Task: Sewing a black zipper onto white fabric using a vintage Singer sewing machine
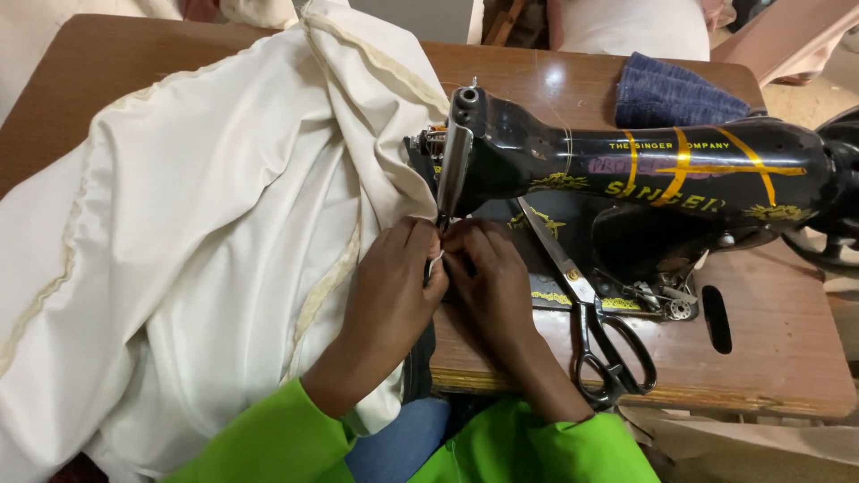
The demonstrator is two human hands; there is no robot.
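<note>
A black sewing machine with gold decoration stands on a wooden table. A large cream cloth with a trimmed edge is piled over the left of the table and runs up to the needle area. My left hand and my right hand meet just below the needle, fingers pinched together on the cloth's edge at the presser foot. Both arms wear bright green sleeves. What lies between the fingertips is mostly hidden.
Black-handled scissors lie on the machine bed right of my right hand. A folded dark blue cloth sits behind the machine. The handwheel is at the far right. More pale fabric lies beyond the table.
</note>
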